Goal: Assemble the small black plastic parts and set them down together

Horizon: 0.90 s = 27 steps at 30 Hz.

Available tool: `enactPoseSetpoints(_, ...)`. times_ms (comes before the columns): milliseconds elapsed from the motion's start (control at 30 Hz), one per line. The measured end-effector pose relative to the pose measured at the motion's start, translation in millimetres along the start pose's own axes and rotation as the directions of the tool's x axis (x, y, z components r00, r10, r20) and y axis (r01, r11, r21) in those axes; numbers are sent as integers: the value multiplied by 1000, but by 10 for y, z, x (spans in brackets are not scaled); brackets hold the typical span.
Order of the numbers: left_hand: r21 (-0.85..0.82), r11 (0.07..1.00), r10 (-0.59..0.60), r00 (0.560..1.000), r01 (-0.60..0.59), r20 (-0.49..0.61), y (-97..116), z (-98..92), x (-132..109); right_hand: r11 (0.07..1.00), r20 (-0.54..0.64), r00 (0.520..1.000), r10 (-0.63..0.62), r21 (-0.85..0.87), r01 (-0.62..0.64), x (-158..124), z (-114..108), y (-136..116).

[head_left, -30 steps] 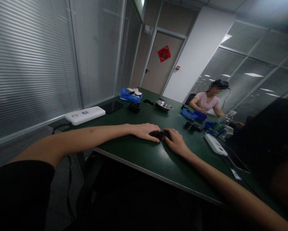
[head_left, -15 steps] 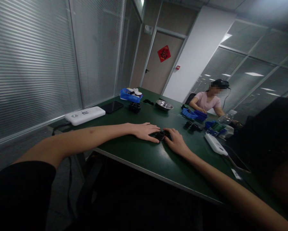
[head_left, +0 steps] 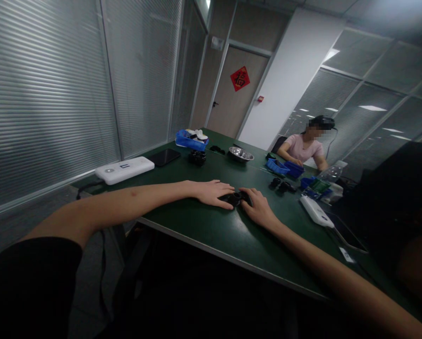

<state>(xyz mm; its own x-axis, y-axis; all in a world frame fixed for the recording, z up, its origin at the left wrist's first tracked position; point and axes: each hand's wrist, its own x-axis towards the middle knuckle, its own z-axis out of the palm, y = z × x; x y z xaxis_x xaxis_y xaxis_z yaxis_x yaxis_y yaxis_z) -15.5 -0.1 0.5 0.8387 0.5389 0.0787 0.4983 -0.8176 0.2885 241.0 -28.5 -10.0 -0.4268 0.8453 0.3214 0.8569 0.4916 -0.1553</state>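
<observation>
Small black parts point(head_left: 236, 199), with a round middle, lie on the green table between my two hands; their exact kind is not clear. My left hand point(head_left: 212, 192) rests palm down on the tabletop, fingers stretched out and thumb apart, its tips at the left side of the parts. From the right, my right hand point(head_left: 258, 208) curls its fingers and thumb around the right-hand black part point(head_left: 246, 198). The fingers cover some of it.
Ahead stand a steel bowl point(head_left: 241, 154), a blue basket of parts point(head_left: 192, 140) and a black cluster point(head_left: 197, 157). A white power bank point(head_left: 125, 170) and phone point(head_left: 167, 157) lie left. Another power bank point(head_left: 315, 211) lies right. Beyond blue trays point(head_left: 277, 166) sits a person point(head_left: 304, 147).
The round black middle has shifted slightly right, and more black shows between my left thumb and fingers. Both hands stay almost in place.
</observation>
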Motion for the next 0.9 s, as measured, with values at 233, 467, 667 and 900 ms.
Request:
enactPoseSetpoints(233,-19,1000,-6,999,5,-34,15,18,-3,1000,1,1000,1,-3,-1,-6,3,-14)
enactPoseSetpoints(467,-17,1000,6,999,-7,-36,17,23,9,1000,3,1000,9,0,-9,-14,-8,-26)
enactPoseSetpoints(667,-15,1000,9,999,-10,-33,21,5,-4,1000,-10,1000,-3,1,3,-21,-6,-30)
enactPoseSetpoints(900,-5,1000,6,1000,-6,-16,-13,18,-8,1000,-3,1000,1,2,-1,-3,1,-19)
